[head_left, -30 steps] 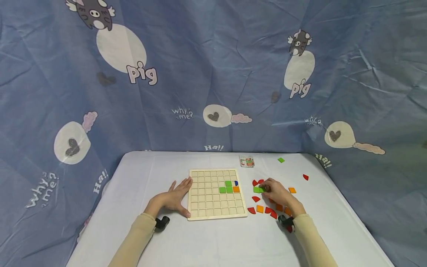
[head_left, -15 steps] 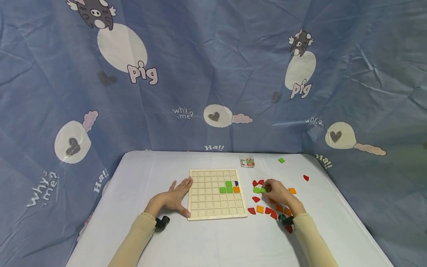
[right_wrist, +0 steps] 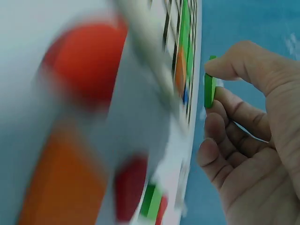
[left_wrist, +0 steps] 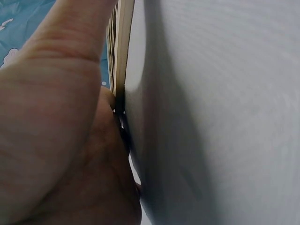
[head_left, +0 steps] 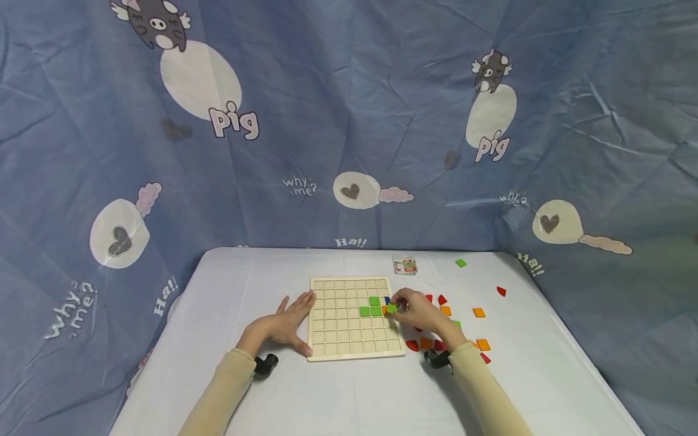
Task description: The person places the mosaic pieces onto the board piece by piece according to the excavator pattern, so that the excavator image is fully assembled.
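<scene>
A light wooden grid board (head_left: 340,333) lies on the white table. Along its left edge rests my left hand (head_left: 283,327), fingers and thumb spread, fingertips at the rim; in the left wrist view the board's side (left_wrist: 123,47) shows beyond the thumb. My right hand (head_left: 417,310) pinches a green square tile (right_wrist: 210,86) between thumb and forefinger, over the board's right side. Several green tiles (head_left: 375,310) sit in board cells. Beside them an orange tile (right_wrist: 180,70) and a blue piece (head_left: 387,300) are partly hidden by the right hand and its tile.
Right of the board lie scattered orange squares (head_left: 478,312), red quarter-round pieces (head_left: 501,291) and a few green ones (head_left: 460,263). A small patterned card or box (head_left: 405,264) lies behind the board. A blue printed cloth (head_left: 305,121) hangs behind the table.
The right hand has picked up a green tile from among the loose pieces and carried it left to above the board's right side. The left hand stays at the board's edge.
</scene>
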`<state>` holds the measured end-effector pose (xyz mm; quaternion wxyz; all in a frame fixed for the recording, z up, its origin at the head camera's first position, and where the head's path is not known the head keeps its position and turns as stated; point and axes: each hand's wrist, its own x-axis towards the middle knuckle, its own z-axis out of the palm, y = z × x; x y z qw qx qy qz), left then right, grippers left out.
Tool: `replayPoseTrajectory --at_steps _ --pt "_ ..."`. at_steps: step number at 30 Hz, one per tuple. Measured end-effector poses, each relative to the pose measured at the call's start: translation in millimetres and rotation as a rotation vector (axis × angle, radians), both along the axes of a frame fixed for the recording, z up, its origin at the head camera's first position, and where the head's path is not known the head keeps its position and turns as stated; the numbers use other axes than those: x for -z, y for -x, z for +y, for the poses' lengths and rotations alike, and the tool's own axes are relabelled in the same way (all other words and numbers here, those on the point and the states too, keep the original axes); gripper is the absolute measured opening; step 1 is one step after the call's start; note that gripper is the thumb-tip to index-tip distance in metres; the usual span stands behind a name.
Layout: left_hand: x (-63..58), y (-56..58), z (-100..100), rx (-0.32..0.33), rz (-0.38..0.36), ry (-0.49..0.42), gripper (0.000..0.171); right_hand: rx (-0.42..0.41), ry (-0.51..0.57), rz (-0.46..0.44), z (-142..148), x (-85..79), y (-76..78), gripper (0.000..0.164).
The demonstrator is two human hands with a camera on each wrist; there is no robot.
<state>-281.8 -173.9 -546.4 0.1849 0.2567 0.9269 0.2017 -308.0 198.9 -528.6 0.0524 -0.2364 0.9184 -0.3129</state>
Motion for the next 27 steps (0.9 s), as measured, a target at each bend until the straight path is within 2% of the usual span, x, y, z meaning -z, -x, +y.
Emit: replayPoseTrajectory --at_steps 5,11,20,27 --pt "1.4 -0.4 1 0.001 -0.008 0.008 0.142 -0.121 -0.019 0.03 -35 1.2 0.8 0.022" --pt "1.6 -1.4 2 -0.002 -0.018 0.023 0.143 -0.208 -0.042 0.057 -63 2.6 1.8 0.021" --pt "2.3 -0.4 1 -0.004 -0.015 0.024 0.143 -0.251 -0.092 0.053 -79 9.7 8.1 0.019" --pt "-1.4 -0.5 0 -0.011 -0.018 0.02 0.143 -0.261 -0.133 0.039 -83 6.1 14.9 0.018"
